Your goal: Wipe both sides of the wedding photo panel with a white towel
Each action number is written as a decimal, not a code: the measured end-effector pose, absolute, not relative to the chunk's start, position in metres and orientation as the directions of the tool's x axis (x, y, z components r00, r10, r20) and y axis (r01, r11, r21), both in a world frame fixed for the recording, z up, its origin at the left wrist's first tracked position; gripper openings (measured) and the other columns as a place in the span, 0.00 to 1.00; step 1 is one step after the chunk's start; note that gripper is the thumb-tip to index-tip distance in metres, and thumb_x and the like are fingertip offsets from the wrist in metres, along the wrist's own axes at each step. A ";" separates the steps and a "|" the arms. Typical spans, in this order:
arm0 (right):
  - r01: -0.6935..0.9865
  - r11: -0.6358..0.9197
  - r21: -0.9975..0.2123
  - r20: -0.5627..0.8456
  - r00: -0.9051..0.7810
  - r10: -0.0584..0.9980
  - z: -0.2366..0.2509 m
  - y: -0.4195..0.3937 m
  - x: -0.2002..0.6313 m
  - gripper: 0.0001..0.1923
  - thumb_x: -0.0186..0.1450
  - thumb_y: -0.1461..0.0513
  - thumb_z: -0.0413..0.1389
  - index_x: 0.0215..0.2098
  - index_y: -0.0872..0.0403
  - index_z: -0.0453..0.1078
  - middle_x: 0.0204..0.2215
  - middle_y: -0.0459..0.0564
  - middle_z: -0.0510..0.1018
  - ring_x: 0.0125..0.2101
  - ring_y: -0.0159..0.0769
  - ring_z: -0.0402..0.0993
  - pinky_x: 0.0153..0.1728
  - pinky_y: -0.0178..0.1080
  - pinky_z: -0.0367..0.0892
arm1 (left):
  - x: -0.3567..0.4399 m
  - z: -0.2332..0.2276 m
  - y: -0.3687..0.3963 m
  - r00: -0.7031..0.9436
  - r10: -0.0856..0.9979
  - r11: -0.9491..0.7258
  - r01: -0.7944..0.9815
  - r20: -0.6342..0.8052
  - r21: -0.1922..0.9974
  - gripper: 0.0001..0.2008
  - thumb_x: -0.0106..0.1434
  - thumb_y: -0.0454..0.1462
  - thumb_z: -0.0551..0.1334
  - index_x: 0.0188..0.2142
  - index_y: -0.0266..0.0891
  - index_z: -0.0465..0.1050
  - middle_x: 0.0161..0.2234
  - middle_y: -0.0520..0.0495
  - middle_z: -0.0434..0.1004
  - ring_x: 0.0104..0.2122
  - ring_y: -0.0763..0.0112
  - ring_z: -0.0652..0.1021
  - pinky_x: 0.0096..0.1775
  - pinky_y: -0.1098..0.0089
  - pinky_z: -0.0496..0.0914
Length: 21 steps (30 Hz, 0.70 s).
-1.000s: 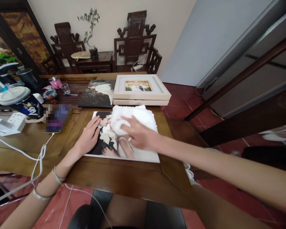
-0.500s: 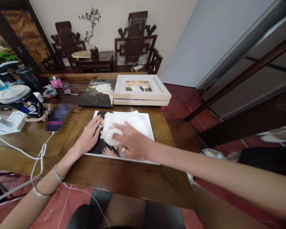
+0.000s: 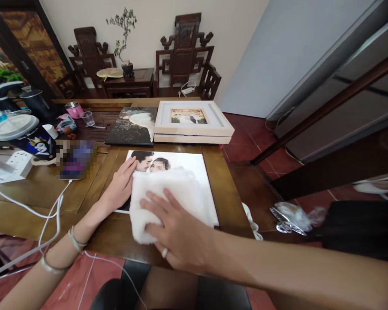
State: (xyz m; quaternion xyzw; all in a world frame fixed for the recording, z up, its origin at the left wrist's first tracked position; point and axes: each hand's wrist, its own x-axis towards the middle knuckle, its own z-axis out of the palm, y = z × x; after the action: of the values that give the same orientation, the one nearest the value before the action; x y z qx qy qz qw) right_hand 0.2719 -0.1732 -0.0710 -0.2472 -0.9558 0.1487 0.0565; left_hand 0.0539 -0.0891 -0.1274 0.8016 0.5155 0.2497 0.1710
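A photo print (image 3: 207,181) showing two people lies flat on the wooden table in front of me. My left hand (image 3: 120,183) rests with its fingers stretched flat on the print's left side. A folded, fluffy white cloth (image 3: 177,185) covers the print's lower middle, its near corner hanging over the print's front edge. My right hand (image 3: 181,228) presses on the cloth and grips it, fingers spread on top and the thumb side low at the near corner. The cloth hides much of the print's lower half.
Behind the print lie a dark photo panel (image 3: 134,125) and stacked white picture frames (image 3: 194,120). To the left are a phone (image 3: 76,160), a white cable (image 3: 56,211), a large lidded cup (image 3: 35,137), a pink mug (image 3: 73,110) and a small clear glass (image 3: 88,118).
My right hand has drawn the cloth toward me, from the print's upper part down to its front edge, uncovering the faces. My left hand has stayed in place.
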 end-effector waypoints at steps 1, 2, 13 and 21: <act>0.432 0.839 -0.331 0.033 -0.883 0.468 -0.070 -0.180 0.273 0.17 0.61 0.62 0.55 0.47 0.59 0.73 0.62 0.68 0.60 0.64 0.65 0.47 0.59 0.70 0.42 | 0.054 -0.127 -0.089 0.345 0.912 -0.410 0.738 0.223 0.535 0.25 0.70 0.41 0.45 0.63 0.36 0.59 0.66 0.38 0.55 0.66 0.57 0.56 0.63 0.48 0.53; 0.412 0.842 -0.347 0.037 -0.891 0.452 -0.069 -0.183 0.275 0.16 0.61 0.62 0.55 0.47 0.58 0.73 0.62 0.67 0.61 0.64 0.63 0.47 0.59 0.69 0.42 | 0.054 -0.127 -0.089 0.346 0.911 -0.411 0.737 0.222 0.537 0.25 0.70 0.41 0.45 0.63 0.37 0.59 0.66 0.38 0.55 0.66 0.57 0.56 0.63 0.48 0.53; 0.746 0.601 -0.288 0.101 -0.600 0.793 -0.082 -0.087 0.300 0.13 0.64 0.67 0.49 0.46 0.60 0.68 0.57 0.70 0.66 0.63 0.57 0.52 0.58 0.64 0.50 | 0.056 -0.123 -0.094 0.326 0.909 -0.416 0.728 0.259 0.545 0.24 0.69 0.40 0.46 0.61 0.36 0.62 0.65 0.39 0.58 0.65 0.59 0.58 0.64 0.50 0.52; 0.357 0.892 -0.278 0.181 -0.892 0.414 -0.070 -0.122 0.257 0.15 0.63 0.66 0.51 0.47 0.56 0.71 0.59 0.60 0.67 0.64 0.52 0.52 0.61 0.63 0.44 | 0.054 -0.107 -0.099 0.096 0.927 -0.366 0.432 0.362 0.824 0.26 0.71 0.45 0.47 0.63 0.35 0.60 0.63 0.42 0.63 0.62 0.60 0.65 0.63 0.56 0.57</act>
State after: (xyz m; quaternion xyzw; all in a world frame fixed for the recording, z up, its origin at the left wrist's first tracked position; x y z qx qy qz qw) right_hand 0.2572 -0.1224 -0.0704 -0.1998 -0.9653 0.1196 0.1185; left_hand 0.0544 -0.0995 -0.1075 0.6888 0.4934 0.4570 0.2709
